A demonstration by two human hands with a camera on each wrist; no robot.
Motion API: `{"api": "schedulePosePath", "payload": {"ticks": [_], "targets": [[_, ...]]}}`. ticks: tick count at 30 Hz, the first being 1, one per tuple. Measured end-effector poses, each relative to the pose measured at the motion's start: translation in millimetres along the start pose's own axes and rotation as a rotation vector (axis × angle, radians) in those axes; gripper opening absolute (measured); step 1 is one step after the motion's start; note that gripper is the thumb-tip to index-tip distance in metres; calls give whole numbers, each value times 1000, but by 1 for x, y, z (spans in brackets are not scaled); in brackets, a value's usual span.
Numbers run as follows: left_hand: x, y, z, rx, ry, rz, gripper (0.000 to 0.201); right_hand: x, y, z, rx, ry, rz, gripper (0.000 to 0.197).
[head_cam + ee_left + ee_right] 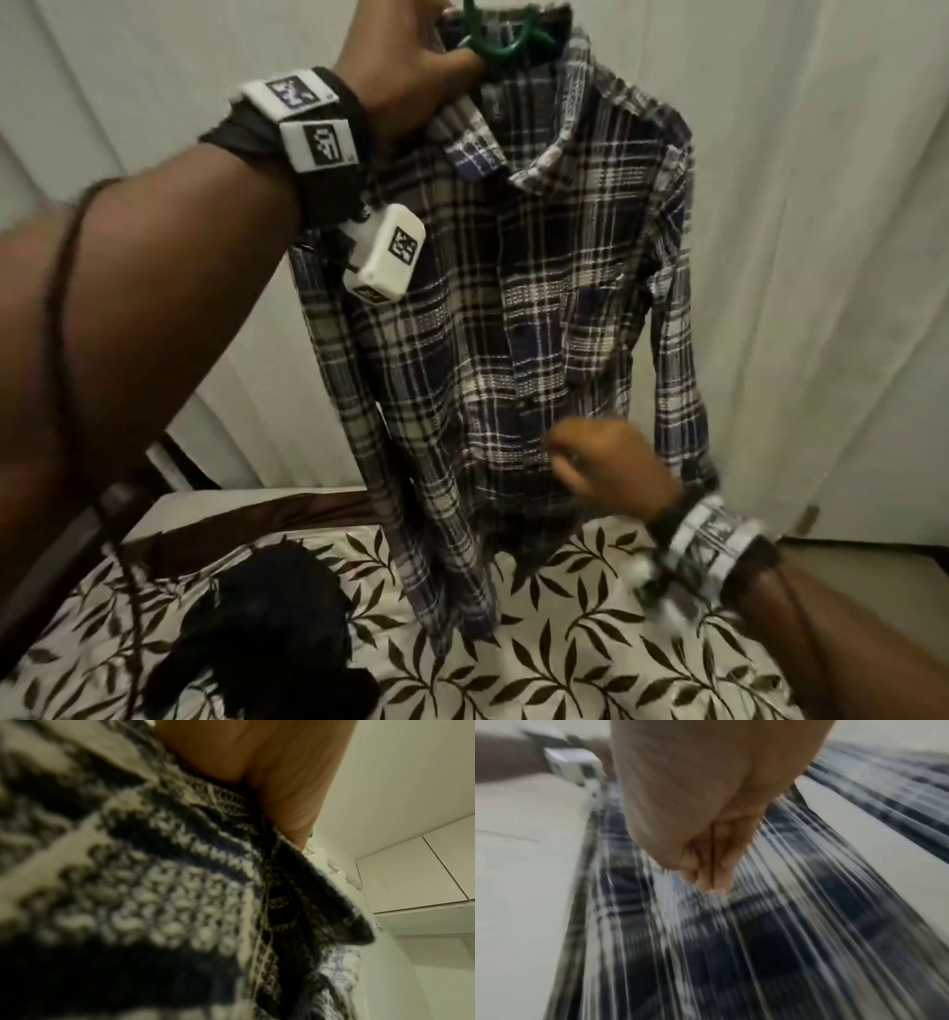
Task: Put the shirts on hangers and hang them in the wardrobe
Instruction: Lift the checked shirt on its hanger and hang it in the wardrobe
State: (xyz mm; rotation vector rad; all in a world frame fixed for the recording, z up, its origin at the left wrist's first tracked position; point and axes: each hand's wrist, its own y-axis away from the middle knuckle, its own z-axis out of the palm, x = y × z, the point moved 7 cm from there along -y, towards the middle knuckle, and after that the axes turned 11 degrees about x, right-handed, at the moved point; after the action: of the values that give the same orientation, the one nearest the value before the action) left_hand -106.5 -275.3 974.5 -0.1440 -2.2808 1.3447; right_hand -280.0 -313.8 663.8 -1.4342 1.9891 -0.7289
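A navy, black and cream plaid shirt (513,318) hangs full length from a green hanger (506,38) at the top of the head view. My left hand (411,56) is raised and grips the hanger's neck together with the collar. The left wrist view is filled by the shirt's weave (154,882) beside my palm (257,760). My right hand (601,462) is low in front of the shirt's button line and blurred by motion. In the right wrist view its fingers (716,882) lie together and point at the plaid cloth (757,943), holding nothing I can see.
Below the shirt is a bed with a leaf-patterned sheet (565,642), and a black garment (277,616) lies on its left part. A white curtain (821,257) hangs behind. White cupboard doors (411,872) show in the left wrist view.
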Motion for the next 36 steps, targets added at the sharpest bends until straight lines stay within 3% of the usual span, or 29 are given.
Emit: {"api": "schedulePosePath", "payload": {"ticks": [1, 2, 3, 5, 7, 10, 13, 15, 17, 18, 22, 23, 24, 26, 27, 30, 32, 36], "targets": [[1, 0, 4, -37, -45, 13, 39, -20, -35, -45, 300, 30, -143, 20], [12, 1, 15, -76, -68, -10, 34, -40, -67, -76, 490, 73, -216, 32], [10, -3, 19, -51, -107, -33, 26, -56, -94, -90, 595, 112, -208, 46], [-3, -13, 18, -63, -100, -139, 20, -71, -121, -56, 541, 92, -136, 63], [11, -15, 15, -44, -181, -112, 29, -77, -98, 38, 210, 23, -151, 63], [15, -24, 7, 51, -247, -25, 22, -72, 0, 149, -422, -19, -101, 57], [4, -20, 3, 113, -209, -14, 36, -81, 107, 181, -933, -122, 77, 48], [-1, -15, 10, 78, -215, -6, 41, -83, 145, 178, -1086, -222, 62, 49], [-1, -12, 21, 31, -180, 4, 45, -56, 133, 146, -940, -255, 84, 43], [-1, -11, 27, 9, -168, 16, 47, -33, 114, 117, -771, -240, 135, 38], [15, -5, 56, -62, -97, 18, 52, 59, 33, -73, 297, -40, 180, 22], [22, -3, 65, -82, -71, 24, 49, 82, 19, -124, 507, 76, 180, 28], [31, 0, 74, -102, -57, 37, 44, 105, 4, -169, 619, 171, 199, 45], [52, 6, 96, -151, -44, 75, 36, 147, -24, -231, 592, 200, 257, 81], [62, 10, 107, -173, -28, 85, 36, 165, -33, -247, 505, 141, 273, 84], [88, 16, 136, -199, 29, 107, 39, 190, -40, -259, 210, -49, 285, 42], [102, 18, 154, -220, 63, 107, 40, 197, -29, -266, 134, -35, 267, 52], [124, 22, 189, -381, 169, 83, 42, 206, 10, -300, 229, 56, 249, 52]]}}
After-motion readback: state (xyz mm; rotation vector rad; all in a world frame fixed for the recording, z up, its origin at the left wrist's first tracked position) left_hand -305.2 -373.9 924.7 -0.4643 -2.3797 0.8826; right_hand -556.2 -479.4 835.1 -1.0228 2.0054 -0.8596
